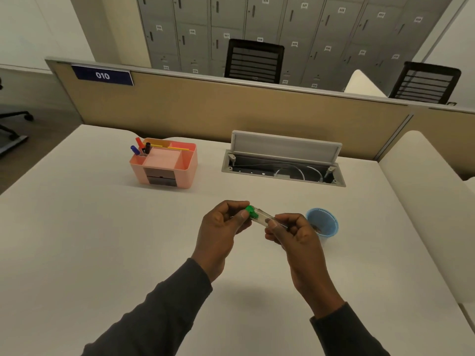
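Observation:
A clear plastic tube (263, 217) with a green cap (251, 211) is held level above the white table (102, 240), between both hands. My left hand (221, 227) pinches the green cap end with thumb and fingers. My right hand (290, 233) grips the tube's other end, fingers curled round it; that end is hidden. Something dark shows inside the tube near my right thumb.
A blue plastic cup (324, 222) with dark bits inside stands just right of my right hand. A pink desk organizer (167, 163) with pens sits at the back left. An open cable hatch (282, 160) lies at the back, in front of a tan partition (205, 109).

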`<state>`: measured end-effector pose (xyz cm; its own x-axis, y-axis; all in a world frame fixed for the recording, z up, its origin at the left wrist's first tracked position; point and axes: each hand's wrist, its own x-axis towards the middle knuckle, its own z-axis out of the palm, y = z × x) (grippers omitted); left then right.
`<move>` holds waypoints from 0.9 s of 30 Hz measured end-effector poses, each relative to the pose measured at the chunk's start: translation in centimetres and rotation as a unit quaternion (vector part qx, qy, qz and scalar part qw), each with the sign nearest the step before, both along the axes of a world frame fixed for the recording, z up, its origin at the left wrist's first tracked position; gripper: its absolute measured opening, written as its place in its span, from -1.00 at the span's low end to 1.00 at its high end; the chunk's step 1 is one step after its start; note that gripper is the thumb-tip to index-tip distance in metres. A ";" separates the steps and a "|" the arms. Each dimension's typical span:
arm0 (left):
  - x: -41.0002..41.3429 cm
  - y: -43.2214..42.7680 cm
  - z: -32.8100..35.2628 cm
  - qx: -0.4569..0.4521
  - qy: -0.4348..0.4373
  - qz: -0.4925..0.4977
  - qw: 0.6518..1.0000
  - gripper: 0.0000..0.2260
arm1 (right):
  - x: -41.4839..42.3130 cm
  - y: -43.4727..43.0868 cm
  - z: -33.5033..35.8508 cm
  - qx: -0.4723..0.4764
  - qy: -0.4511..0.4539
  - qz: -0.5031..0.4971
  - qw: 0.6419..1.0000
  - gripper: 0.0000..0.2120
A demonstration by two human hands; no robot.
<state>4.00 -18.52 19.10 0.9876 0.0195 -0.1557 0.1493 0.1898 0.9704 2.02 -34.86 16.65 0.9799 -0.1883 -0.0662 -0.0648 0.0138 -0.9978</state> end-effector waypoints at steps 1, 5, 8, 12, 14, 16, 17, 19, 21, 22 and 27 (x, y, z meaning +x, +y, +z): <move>-0.2 0.7 0.1 -0.001 -0.001 0.001 1.000 -0.83 | -0.1 0.6 0.2 -0.003 0.001 0.004 1.000 -0.87; -0.6 2.2 0.4 0.001 -0.004 0.015 1.000 -0.82 | -0.6 2.6 0.8 -0.019 -0.006 0.019 1.000 -0.73; -0.8 3.2 0.5 0.004 -0.005 0.024 1.000 -0.84 | -0.8 3.8 1.2 -0.039 -0.016 0.027 0.999 -0.72; -1.0 4.5 0.6 0.000 -0.005 0.028 1.000 -0.87 | -1.2 5.0 1.5 -0.076 -0.040 0.032 0.996 -0.77; -1.1 5.1 0.6 -0.005 -0.005 0.029 1.000 -0.89 | -1.4 5.6 1.8 -0.095 -0.059 0.029 0.993 -0.75; -1.2 5.5 0.6 -0.011 -0.005 0.030 0.999 -0.90 | -1.6 6.2 1.9 -0.104 -0.076 0.024 0.991 -0.77; -1.2 5.7 0.7 -0.014 -0.006 0.030 0.999 -0.90 | -1.7 6.5 2.0 -0.104 -0.080 0.022 0.991 -0.77; -1.3 6.1 0.7 -0.021 -0.008 0.025 0.999 -0.90 | -1.8 7.0 2.0 -0.087 -0.069 0.016 0.994 -0.74; -1.4 6.4 0.7 -0.029 -0.012 0.020 0.999 -0.88 | -1.9 7.5 2.1 -0.046 -0.036 0.009 0.998 -0.69; -1.4 6.6 0.7 -0.031 -0.014 0.018 0.999 -0.87 | -1.9 7.8 2.2 -0.027 -0.019 0.006 0.999 -0.67; -1.6 7.1 0.6 -0.043 -0.033 0.002 0.999 -0.84 | -2.0 8.5 2.5 0.051 0.029 0.012 0.998 -0.64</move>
<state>2.44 -11.41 19.72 0.9957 0.0126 -0.0921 0.0851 0.2740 0.9579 0.02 -26.38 19.17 0.9779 -0.1538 -0.1414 -0.1248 0.1128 -0.9858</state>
